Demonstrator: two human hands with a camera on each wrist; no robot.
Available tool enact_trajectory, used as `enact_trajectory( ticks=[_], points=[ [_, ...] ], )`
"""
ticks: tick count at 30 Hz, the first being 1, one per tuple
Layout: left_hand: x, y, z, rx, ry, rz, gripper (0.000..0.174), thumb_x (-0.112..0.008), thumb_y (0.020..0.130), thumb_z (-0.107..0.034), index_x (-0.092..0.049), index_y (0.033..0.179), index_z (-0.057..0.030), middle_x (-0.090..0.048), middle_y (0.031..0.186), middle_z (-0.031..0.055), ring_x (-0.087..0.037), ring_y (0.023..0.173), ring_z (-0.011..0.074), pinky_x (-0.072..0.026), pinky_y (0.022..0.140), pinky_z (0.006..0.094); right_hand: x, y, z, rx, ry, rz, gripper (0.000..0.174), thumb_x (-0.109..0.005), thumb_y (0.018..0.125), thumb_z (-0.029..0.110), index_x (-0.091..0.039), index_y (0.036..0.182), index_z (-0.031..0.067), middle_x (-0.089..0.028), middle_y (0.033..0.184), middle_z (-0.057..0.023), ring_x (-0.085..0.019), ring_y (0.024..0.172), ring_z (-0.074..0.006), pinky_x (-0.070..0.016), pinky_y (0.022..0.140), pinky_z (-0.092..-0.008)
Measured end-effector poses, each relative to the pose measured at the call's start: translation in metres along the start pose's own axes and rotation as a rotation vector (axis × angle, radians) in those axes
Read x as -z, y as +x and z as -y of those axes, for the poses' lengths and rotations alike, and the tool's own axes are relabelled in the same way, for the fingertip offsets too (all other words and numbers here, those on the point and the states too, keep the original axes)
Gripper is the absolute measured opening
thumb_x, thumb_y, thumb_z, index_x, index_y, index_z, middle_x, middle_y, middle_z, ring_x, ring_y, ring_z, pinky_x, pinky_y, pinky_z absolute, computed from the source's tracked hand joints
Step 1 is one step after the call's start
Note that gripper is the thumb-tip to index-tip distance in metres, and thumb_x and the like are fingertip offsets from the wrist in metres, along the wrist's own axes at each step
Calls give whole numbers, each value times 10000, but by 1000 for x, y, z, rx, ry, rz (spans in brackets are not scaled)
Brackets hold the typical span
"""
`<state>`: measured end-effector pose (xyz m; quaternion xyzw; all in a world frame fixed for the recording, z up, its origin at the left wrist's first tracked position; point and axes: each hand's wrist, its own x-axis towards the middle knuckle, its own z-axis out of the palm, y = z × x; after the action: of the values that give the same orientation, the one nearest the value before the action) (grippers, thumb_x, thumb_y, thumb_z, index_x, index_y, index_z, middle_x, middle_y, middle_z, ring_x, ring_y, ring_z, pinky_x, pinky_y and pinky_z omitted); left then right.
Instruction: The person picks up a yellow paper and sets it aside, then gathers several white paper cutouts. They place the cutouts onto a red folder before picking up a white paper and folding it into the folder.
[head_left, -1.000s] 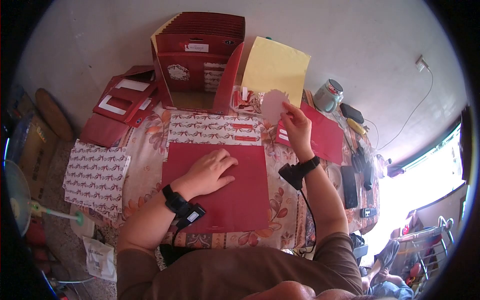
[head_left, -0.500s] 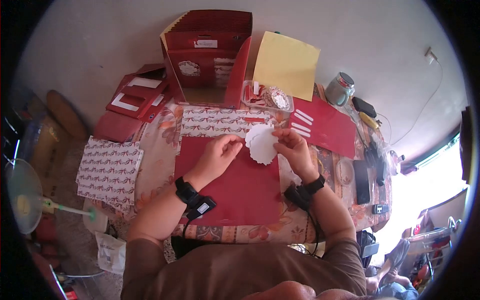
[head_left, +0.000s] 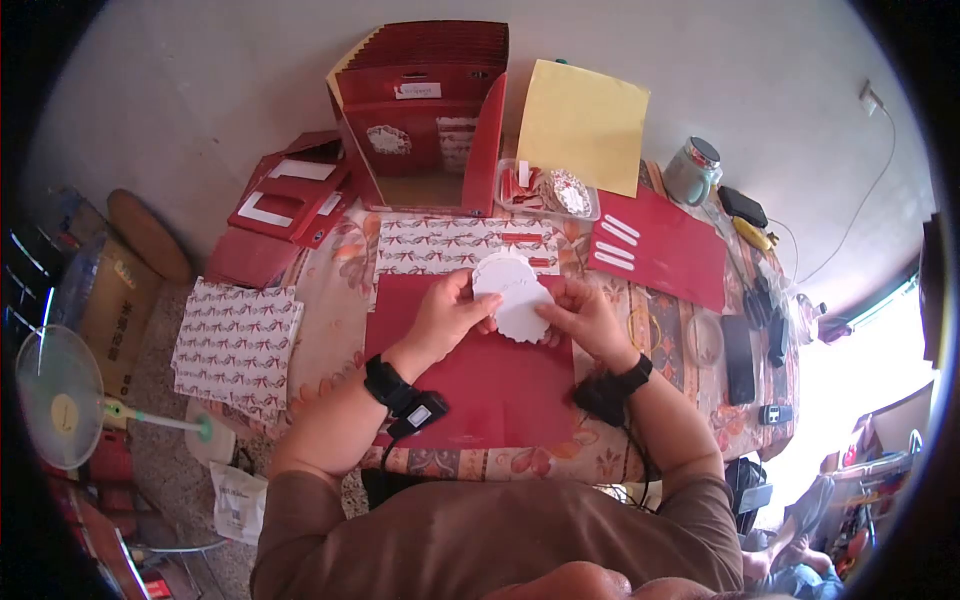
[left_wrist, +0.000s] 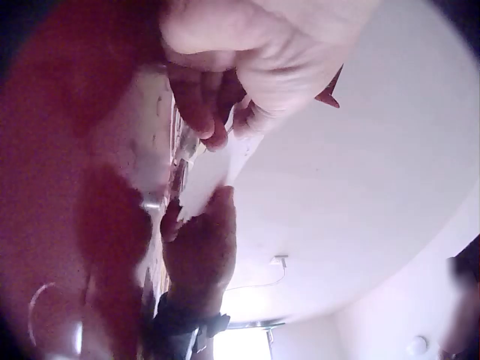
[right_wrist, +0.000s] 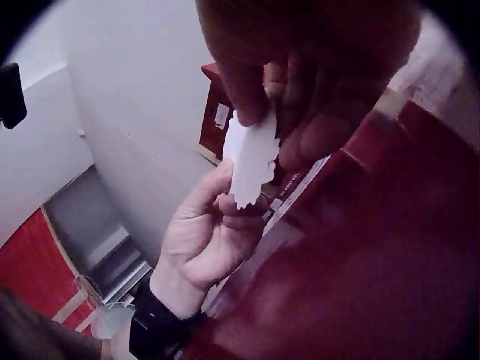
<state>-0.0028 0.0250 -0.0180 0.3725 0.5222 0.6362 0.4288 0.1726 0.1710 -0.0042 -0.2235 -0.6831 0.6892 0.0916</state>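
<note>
A white scalloped paper cutout point(head_left: 518, 300) is held up between both hands, over the red cardboard sheet point(head_left: 480, 410). My left hand point(head_left: 447, 322) pinches its left edge, the thumb lying on the face toward me. On the opposite edge my right hand point(head_left: 590, 322) pinches it between thumb and fingers. The right wrist view shows the cutout point(right_wrist: 253, 161) nearly edge-on, with the left hand point(right_wrist: 202, 240) below it. Behind the red sheet lies bow-patterned paper point(head_left: 430, 245) with small red labels point(head_left: 523, 238).
At the back stands a red expanding file box point(head_left: 420, 190). A clear tray point(head_left: 548, 205) of cutouts is beside it, near a yellow sheet point(head_left: 583, 125). A red piece with white strips point(head_left: 670, 255) lies right; patterned sheets point(head_left: 235, 340) and red folders point(head_left: 290, 205) lie left. A jar mug point(head_left: 692, 172) stands back right.
The right hand has brought the cutout from the back right to the middle, over the red sheet. My left hand has lifted off that sheet and taken hold of the cutout's left edge.
</note>
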Motion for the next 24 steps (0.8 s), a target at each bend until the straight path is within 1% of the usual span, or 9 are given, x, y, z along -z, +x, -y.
enact_trajectory(
  ticks=[1, 3, 5, 7, 10, 16, 18, 22, 24],
  points=[
    [-1, 0, 0, 1, -14, -31, 199, -630, 885, -159, -584, 995, 0, -627, 822, 37, -602, 637, 89, -502, 552, 224, 0, -1, -3, 0, -1, 0, 168, -591, 880, 24, -557, 1041, -11, -633, 900, -51, -621, 779, -100, -520, 624, -228],
    [0, 2, -1, -3, -34, -20, 208, -622, 892, -166, -583, 1005, 4, -627, 825, 38, -603, 645, 93, -503, 559, 228, 3, 3, -10, 86, 58, -13, 153, -586, 895, 50, -571, 1031, -18, -638, 869, -54, -630, 720, -110, -518, 534, -237],
    [-2, 1, -1, 1, -50, -10, 217, -613, 899, -174, -582, 1015, 8, -627, 829, 40, -603, 653, 97, -503, 567, 233, 4, 3, -11, 99, 73, -20, 165, -580, 897, 48, -570, 1047, -19, -639, 871, -45, -627, 726, -103, -517, 552, -232],
    [-4, 0, -3, 67, -172, -21, 232, -585, 919, -188, -584, 1040, 11, -627, 829, 47, -604, 660, 112, -510, 588, 248, 6, 4, -13, 113, 96, -33, 177, -574, 900, 46, -569, 1064, -20, -640, 873, -37, -624, 732, -96, -516, 570, -227],
    [1, 2, 6, 49, -211, -21, 247, -553, 940, -204, -586, 1057, 11, -634, 844, 60, -615, 668, 127, -518, 604, 256, 8, 4, -16, 155, 99, -10, 196, -566, 903, 45, -562, 1086, -24, -641, 876, -26, -616, 736, -82, -513, 600, -215],
    [4, 1, 9, -12, -41, -49, 226, -569, 930, -177, -582, 1052, 13, -647, 881, 84, -644, 697, 142, -522, 592, 241, 10, 3, -13, 85, 69, -6, 221, -557, 905, 41, -547, 1115, -30, -642, 891, -37, -614, 750, -76, -515, 622, -214],
    [1, 0, 7, -10, -35, -39, 234, -579, 922, -171, -571, 1067, 14, -647, 880, 84, -646, 697, 144, -525, 589, 242, 9, 2, -12, 102, 65, -31, 198, -565, 906, 67, -550, 1075, -36, -624, 875, -56, -616, 704, -105, -537, 579, -234],
    [-2, 1, 4, -4, 32, 34, 280, -597, 907, -165, -536, 1110, 18, -648, 891, 89, -652, 708, 151, -534, 593, 252, 8, 1, -11, 143, 138, -62, 195, -567, 906, 71, -551, 1066, -38, -623, 882, -60, -622, 712, -113, -540, 575, -238],
    [-2, 0, 2, 13, 33, 46, 288, -597, 906, -165, -529, 1116, 20, -649, 898, 93, -654, 714, 155, -536, 598, 253, 9, 2, -11, 111, 101, -10, 219, -561, 903, 42, -540, 1103, -44, -634, 912, -70, -631, 764, -123, -554, 622, -252]
  ],
)
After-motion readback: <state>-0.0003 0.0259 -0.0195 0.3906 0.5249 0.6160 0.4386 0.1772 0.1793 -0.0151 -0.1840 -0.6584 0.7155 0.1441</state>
